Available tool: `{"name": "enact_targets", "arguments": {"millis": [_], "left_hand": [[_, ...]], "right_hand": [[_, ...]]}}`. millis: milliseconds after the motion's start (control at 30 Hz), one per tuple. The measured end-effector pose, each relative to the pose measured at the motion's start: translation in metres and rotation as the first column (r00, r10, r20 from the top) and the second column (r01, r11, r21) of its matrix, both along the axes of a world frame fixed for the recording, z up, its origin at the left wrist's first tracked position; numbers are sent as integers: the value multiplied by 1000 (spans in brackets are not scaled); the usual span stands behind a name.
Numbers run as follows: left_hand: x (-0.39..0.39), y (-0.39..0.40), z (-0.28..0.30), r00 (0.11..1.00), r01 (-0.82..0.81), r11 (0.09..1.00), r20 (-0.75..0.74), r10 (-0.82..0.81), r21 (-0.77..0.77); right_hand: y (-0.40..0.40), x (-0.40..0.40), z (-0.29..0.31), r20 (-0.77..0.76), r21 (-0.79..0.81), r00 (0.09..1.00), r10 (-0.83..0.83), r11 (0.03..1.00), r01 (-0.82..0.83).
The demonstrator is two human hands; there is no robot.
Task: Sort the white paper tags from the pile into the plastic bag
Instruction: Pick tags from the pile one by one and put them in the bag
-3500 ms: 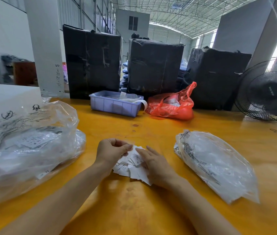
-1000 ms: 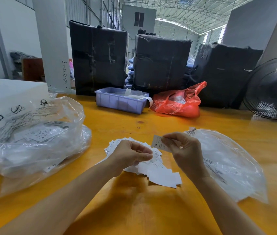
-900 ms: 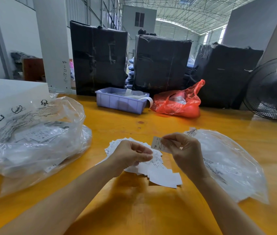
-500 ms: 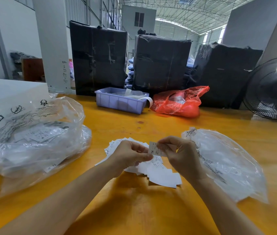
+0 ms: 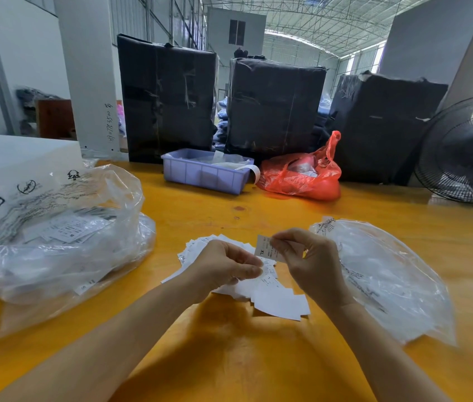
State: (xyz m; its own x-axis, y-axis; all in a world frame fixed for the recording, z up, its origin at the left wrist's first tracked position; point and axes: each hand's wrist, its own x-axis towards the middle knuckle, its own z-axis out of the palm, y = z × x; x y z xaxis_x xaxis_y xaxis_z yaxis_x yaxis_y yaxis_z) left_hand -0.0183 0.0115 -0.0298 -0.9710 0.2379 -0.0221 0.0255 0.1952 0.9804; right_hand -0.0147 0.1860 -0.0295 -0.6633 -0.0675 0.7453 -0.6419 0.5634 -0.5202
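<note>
R hand point(image 5: 312, 264) grip: I pinch one tag point(image 5: 265, 248) above pile point(image 5: 270, 297). L hand point(image 5: 223, 266) grip: fingers curled on pile tags. Bag point(image 5: 389, 280) just right of R grip.

Bare table point(image 5: 229, 358) near; 2 bags flank pile point(image 5: 276, 300), bin point(image 5: 203, 175) beyond

white tags point(image 5: 276, 300), yellow table point(image 5: 229, 358), red bag point(image 5: 302, 181)

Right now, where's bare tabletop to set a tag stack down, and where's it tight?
Free: the near table between the forearms, and the strip between the tag pile and the blue bin. Also the far right, between the right plastic bag and the fan. Crowded: the left, under the big plastic bag, and the centre, where both hands work.
</note>
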Motion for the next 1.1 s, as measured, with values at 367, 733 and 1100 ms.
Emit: {"name": "enact_targets", "arguments": {"millis": [367, 733, 1100], "left_hand": [[-1, -2, -2, 1000, -28, 1000, 9, 28, 3], [-1, 0, -1, 1000, -13, 1000, 13, 13, 8], [-2, -3, -2, 1000, 4, 999, -16, -4, 44]], "right_hand": [[1, 0, 2, -12, -11, 1000, -16, 1000, 16], [-1, 2, 0, 28, 53, 999, 34, 998, -35], [4, 0, 2, 211, 55, 976, 60, 996, -73]]}}
